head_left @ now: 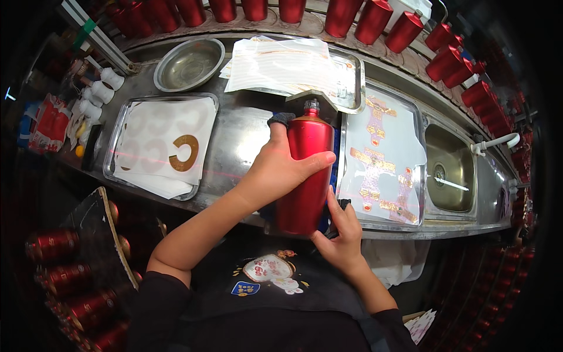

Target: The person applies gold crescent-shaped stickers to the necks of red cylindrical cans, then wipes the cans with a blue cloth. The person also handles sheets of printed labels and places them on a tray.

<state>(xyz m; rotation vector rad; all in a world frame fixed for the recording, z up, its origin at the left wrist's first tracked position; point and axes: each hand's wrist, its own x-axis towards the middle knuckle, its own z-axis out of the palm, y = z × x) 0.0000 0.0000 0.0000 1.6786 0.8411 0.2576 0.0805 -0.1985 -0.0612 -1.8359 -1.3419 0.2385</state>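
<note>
A shiny red bottle [305, 188] with a clear threaded neck stands nearly upright in front of me, neck pointing away. My left hand [278, 167] wraps around its left side, thumb across the front; a dark cover sits on one finger by the shoulder. Low on the right side, my right hand [343, 237] presses against the bottle near its base, some of its fingers hidden behind. On the left, a metal tray [111, 161] bears pale sheets with a gold C-shaped label [185, 154]. To the right, another tray [417, 123] carries a sheet of ornate gold-and-pink decals [372, 161].
Beyond the bottle lie a round metal bowl [190, 64] and stacked white sheets [278, 64]. Red bottles [291, 10] line the far ledge. A sink [448, 170] with a white faucet [497, 142] is at right. More red bottles [56, 243] are stacked lower left.
</note>
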